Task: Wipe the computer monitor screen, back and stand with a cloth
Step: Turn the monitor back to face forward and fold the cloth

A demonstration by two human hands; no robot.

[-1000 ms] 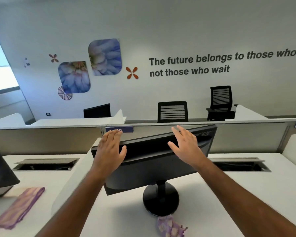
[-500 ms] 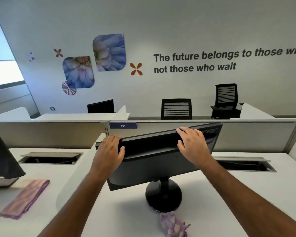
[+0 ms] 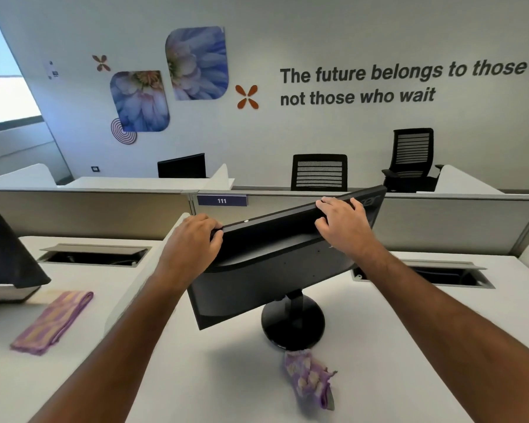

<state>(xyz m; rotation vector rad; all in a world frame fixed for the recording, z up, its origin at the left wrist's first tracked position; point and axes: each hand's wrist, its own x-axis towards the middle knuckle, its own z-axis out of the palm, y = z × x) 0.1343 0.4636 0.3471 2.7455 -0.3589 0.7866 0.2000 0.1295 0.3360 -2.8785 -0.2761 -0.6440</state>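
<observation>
Both hands grip the monitor (image 3: pixel 275 270) by its top edge: my left hand (image 3: pixel 193 239) is curled over the left corner, my right hand (image 3: pixel 342 222) over the edge further right, fingers wrapped across the top. It stands on its round stand (image 3: pixel 293 325), back panel toward me, tilted. I judge I'm turning it to reach another face, no wiping yet. Next I must let go with one hand and pick up a cloth. Two cloths: the crumpled cloth (image 3: pixel 310 380) just in front of the stand, the folded cloth (image 3: pixel 54 322) well left of it.
</observation>
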